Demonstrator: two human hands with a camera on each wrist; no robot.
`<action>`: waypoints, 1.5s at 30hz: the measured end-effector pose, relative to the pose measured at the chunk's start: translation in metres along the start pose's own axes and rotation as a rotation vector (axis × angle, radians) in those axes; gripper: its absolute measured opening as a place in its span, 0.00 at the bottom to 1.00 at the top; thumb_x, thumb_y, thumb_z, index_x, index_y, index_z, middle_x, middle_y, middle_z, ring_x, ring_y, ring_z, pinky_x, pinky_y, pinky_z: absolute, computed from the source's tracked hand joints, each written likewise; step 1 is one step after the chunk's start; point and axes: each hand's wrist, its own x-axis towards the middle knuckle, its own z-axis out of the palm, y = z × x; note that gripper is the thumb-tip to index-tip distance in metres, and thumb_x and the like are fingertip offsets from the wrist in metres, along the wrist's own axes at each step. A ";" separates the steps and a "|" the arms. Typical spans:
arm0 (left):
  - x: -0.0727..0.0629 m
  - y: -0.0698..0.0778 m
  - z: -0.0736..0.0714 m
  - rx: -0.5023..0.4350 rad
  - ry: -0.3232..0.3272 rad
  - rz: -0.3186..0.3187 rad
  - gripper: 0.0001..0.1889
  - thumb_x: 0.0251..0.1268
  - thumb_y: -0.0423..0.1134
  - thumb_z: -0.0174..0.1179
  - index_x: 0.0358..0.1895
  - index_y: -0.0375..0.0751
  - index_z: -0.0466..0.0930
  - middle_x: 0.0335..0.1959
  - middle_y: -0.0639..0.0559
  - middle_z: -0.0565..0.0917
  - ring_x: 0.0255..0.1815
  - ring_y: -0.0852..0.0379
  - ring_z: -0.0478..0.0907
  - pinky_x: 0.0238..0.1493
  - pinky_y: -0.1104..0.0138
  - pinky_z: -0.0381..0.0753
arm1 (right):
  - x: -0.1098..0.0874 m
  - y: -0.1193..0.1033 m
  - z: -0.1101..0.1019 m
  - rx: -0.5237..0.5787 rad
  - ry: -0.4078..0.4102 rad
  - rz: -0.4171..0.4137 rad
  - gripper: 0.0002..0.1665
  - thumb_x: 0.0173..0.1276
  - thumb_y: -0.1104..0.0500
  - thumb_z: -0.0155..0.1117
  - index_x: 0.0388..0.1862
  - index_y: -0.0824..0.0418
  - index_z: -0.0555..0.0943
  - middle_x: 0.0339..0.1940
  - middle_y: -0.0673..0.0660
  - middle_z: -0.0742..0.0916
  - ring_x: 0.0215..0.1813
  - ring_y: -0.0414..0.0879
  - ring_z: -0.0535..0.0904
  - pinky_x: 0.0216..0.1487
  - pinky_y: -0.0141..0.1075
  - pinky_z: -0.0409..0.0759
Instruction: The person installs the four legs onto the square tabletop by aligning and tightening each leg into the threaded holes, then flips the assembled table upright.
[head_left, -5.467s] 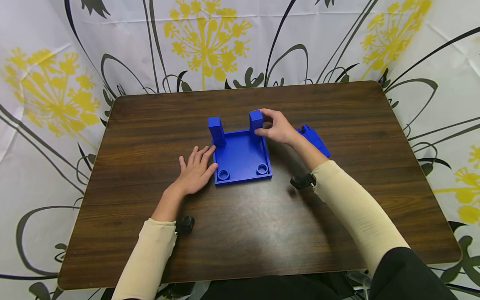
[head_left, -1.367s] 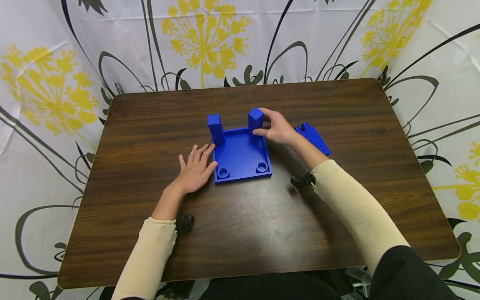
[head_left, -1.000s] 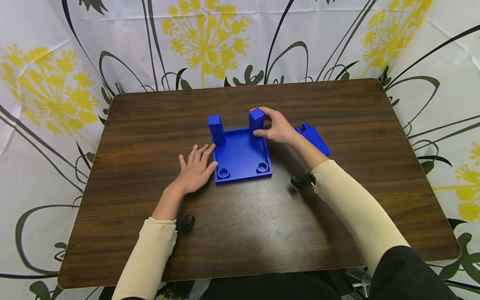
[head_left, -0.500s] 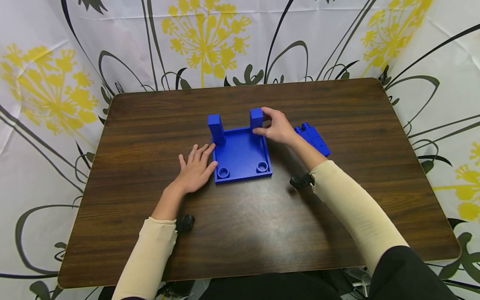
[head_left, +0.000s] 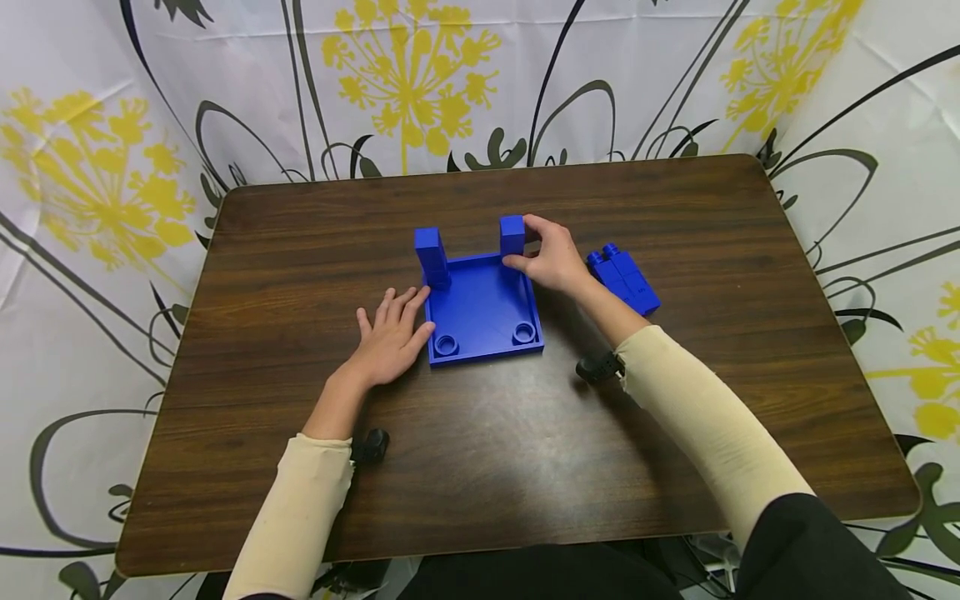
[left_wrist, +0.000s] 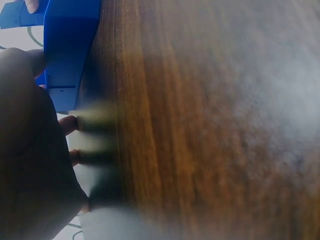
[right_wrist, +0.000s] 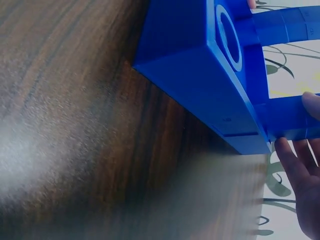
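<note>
A shallow blue square base (head_left: 487, 312) with a raised rim lies on the brown table. Two round sockets, a left one (head_left: 447, 346) and a right one (head_left: 523, 333), show at its near corners. Blue square posts stand upright at both far corners, a left post (head_left: 431, 254) and a right post (head_left: 513, 235). My right hand (head_left: 553, 254) holds the right post between thumb and fingers; the right wrist view shows the thumb on that post (right_wrist: 286, 116). My left hand (head_left: 388, 343) lies spread with fingertips and thumb against the base's left side.
A pair of loose blue posts (head_left: 625, 282), side by side with round pegs at their far ends, lies right of the right hand. Dark wood tabletop (head_left: 300, 242) surrounds the base. A flower-patterned curtain (head_left: 255, 75) hangs behind the far edge.
The right post has turned from a corner-forward angle to line up squarely with the base. My right hand has shifted slightly with it; the left hand keeps its place.
</note>
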 end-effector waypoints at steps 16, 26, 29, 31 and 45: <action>-0.002 0.008 -0.008 0.011 0.002 -0.002 0.34 0.77 0.63 0.31 0.80 0.59 0.38 0.79 0.45 0.45 0.79 0.40 0.28 0.63 0.31 0.22 | -0.008 0.001 0.014 0.068 0.142 -0.001 0.27 0.58 0.63 0.76 0.56 0.65 0.78 0.46 0.60 0.84 0.51 0.50 0.81 0.49 0.39 0.82; -0.002 0.006 -0.006 0.014 -0.003 -0.002 0.34 0.77 0.64 0.31 0.80 0.60 0.37 0.80 0.46 0.44 0.79 0.41 0.28 0.63 0.32 0.22 | -0.010 0.002 0.021 0.084 0.183 0.012 0.29 0.59 0.64 0.75 0.59 0.67 0.76 0.49 0.62 0.84 0.52 0.51 0.81 0.50 0.39 0.81; -0.003 0.005 -0.006 0.007 -0.003 -0.002 0.34 0.77 0.64 0.31 0.80 0.60 0.37 0.80 0.45 0.44 0.78 0.40 0.28 0.63 0.31 0.22 | -0.011 0.001 0.022 0.085 0.178 0.008 0.29 0.59 0.64 0.75 0.59 0.67 0.76 0.49 0.62 0.84 0.53 0.51 0.80 0.50 0.39 0.81; -0.003 0.005 -0.006 0.000 -0.002 0.000 0.34 0.77 0.64 0.31 0.80 0.59 0.37 0.80 0.44 0.44 0.78 0.40 0.28 0.63 0.31 0.21 | -0.012 0.001 0.022 0.080 0.173 -0.002 0.28 0.60 0.64 0.74 0.58 0.67 0.76 0.49 0.62 0.83 0.53 0.51 0.80 0.50 0.39 0.81; -0.001 0.002 -0.002 -0.013 -0.008 0.002 0.35 0.75 0.66 0.28 0.80 0.61 0.35 0.80 0.47 0.42 0.78 0.42 0.26 0.63 0.33 0.19 | -0.022 -0.015 0.005 -0.109 0.049 0.067 0.38 0.63 0.60 0.72 0.70 0.65 0.70 0.59 0.62 0.80 0.63 0.54 0.75 0.63 0.45 0.71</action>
